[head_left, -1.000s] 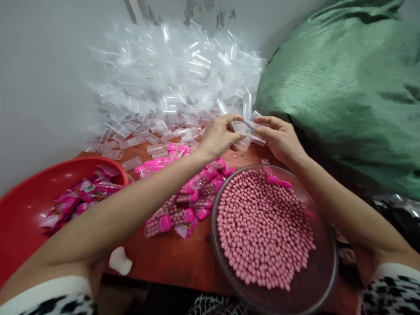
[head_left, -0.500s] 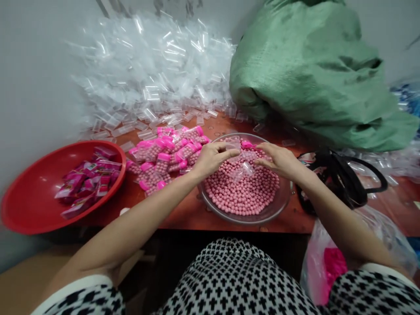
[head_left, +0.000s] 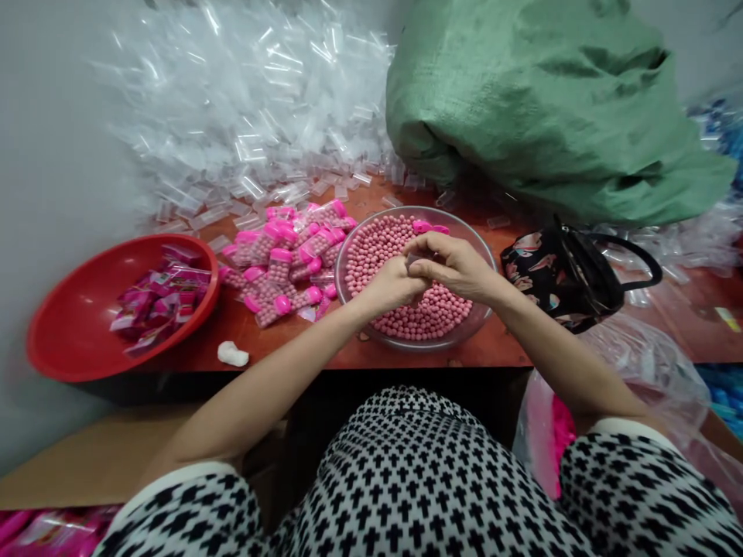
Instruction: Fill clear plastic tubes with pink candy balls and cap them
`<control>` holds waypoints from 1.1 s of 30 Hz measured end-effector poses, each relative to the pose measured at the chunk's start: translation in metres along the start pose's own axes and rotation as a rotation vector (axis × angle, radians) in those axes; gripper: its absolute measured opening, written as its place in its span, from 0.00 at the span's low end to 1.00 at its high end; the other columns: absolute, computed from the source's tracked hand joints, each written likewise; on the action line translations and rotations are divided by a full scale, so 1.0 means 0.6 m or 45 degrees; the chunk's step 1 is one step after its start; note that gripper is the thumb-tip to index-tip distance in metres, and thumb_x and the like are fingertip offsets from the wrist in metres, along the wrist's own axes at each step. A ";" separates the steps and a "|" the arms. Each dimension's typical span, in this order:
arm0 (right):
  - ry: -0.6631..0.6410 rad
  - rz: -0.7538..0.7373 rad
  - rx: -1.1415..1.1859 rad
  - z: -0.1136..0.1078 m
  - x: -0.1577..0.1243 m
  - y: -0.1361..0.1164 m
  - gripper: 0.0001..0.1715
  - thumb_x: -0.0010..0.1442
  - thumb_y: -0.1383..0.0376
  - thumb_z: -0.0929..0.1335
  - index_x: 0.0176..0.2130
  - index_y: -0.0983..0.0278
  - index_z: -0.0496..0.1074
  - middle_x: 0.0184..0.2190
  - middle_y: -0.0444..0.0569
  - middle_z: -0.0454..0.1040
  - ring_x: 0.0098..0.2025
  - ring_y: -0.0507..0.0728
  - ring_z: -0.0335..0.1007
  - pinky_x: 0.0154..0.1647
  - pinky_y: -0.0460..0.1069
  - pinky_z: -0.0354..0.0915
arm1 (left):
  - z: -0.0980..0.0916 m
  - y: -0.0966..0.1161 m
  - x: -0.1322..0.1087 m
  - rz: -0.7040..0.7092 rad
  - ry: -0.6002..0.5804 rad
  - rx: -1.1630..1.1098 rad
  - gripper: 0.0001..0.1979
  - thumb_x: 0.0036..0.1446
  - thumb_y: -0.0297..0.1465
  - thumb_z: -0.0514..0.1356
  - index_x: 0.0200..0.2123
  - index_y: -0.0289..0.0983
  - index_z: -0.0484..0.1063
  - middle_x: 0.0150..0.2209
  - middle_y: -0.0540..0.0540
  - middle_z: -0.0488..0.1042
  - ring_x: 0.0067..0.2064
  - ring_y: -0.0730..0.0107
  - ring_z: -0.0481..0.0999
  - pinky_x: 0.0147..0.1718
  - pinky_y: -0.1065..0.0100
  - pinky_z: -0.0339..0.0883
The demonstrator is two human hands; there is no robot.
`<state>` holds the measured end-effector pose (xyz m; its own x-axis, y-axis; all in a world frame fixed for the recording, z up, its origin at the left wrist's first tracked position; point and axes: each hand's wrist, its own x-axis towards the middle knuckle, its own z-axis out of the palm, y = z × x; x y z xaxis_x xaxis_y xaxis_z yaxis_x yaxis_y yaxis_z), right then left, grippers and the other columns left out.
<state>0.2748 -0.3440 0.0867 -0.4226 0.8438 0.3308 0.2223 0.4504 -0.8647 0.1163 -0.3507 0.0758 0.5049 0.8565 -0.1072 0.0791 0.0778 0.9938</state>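
Green sack [head_left: 522, 116]: contents hidden.
Red basin [head_left: 70, 317]: holds pink packets [head_left: 162, 294].
Clear bowl [head_left: 479, 313]: holds pink beads [head_left: 380, 241].
Left hand [head_left: 395, 285]: curled around a translucent piece [head_left: 412, 263], mostly hidden.
Right hand [head_left: 456, 264]: narrow, beside it; grip cannot be confirmed.
Translucent piece: above beads; two-handed handling apparently in progress, next calling for a steady hold.

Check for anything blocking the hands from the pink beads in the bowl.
Nothing visible does: the left hand and right hand are over the open bowl, with the pink beads below. The bright pink pieces lie at its far side.
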 end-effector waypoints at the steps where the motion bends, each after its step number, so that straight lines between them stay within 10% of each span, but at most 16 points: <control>1: 0.036 0.003 0.038 0.002 -0.001 0.002 0.19 0.58 0.51 0.74 0.37 0.64 0.76 0.33 0.46 0.76 0.35 0.52 0.70 0.38 0.48 0.66 | -0.001 0.001 -0.006 -0.003 0.040 0.017 0.05 0.43 0.28 0.58 0.22 0.37 0.63 0.16 0.54 0.62 0.19 0.77 0.62 0.19 0.72 0.54; 7: 0.590 0.005 0.178 -0.003 -0.001 0.008 0.22 0.62 0.45 0.70 0.34 0.61 0.72 0.26 0.40 0.68 0.22 0.48 0.60 0.23 0.45 0.60 | -0.023 0.009 -0.038 -0.008 0.126 0.080 0.14 0.45 0.37 0.66 0.22 0.36 0.64 0.19 0.55 0.62 0.22 0.78 0.60 0.22 0.72 0.52; 13: 0.145 -0.332 -0.686 0.015 0.007 -0.037 0.27 0.67 0.44 0.65 0.48 0.63 0.74 0.44 0.53 0.76 0.42 0.57 0.71 0.42 0.52 0.69 | -0.029 0.021 -0.026 0.075 0.086 0.214 0.09 0.44 0.30 0.62 0.20 0.37 0.63 0.19 0.54 0.61 0.23 0.77 0.59 0.22 0.72 0.52; 18: 0.017 -0.337 -1.272 0.020 -0.010 -0.056 0.28 0.72 0.46 0.58 0.41 0.64 0.74 0.36 0.52 0.77 0.40 0.58 0.70 0.36 0.50 0.62 | -0.016 0.043 -0.034 0.035 -0.110 0.240 0.10 0.43 0.29 0.59 0.17 0.37 0.60 0.17 0.54 0.58 0.21 0.77 0.57 0.20 0.72 0.49; 22: 0.152 -0.401 -1.272 0.001 -0.040 -0.043 0.37 0.70 0.40 0.54 0.29 0.62 0.70 0.20 0.45 0.69 0.25 0.52 0.64 0.27 0.49 0.52 | -0.014 0.053 -0.069 0.053 -0.285 0.270 0.08 0.46 0.31 0.61 0.20 0.36 0.65 0.20 0.53 0.63 0.25 0.75 0.63 0.24 0.72 0.56; 26: 0.633 -0.230 -1.131 -0.041 -0.072 -0.032 0.38 0.72 0.42 0.51 0.28 0.61 0.70 0.17 0.42 0.64 0.20 0.51 0.59 0.24 0.49 0.53 | -0.046 0.042 -0.103 -0.144 -0.186 0.398 0.14 0.51 0.38 0.66 0.23 0.36 0.68 0.21 0.52 0.67 0.24 0.75 0.64 0.23 0.73 0.56; 33: 0.133 -0.839 -1.102 0.028 -0.076 -0.031 0.38 0.69 0.39 0.53 0.31 0.61 0.72 0.30 0.49 0.76 0.32 0.54 0.67 0.34 0.51 0.60 | -0.018 -0.006 -0.084 -0.110 -0.200 -0.509 0.34 0.35 0.55 0.75 0.34 0.35 0.70 0.31 0.47 0.76 0.35 0.67 0.78 0.35 0.68 0.73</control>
<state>0.2753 -0.3960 0.0813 -0.6176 0.3642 0.6971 0.5399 0.8408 0.0390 0.0813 -0.3888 0.0782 0.6383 0.7524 -0.1625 -0.1966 0.3635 0.9106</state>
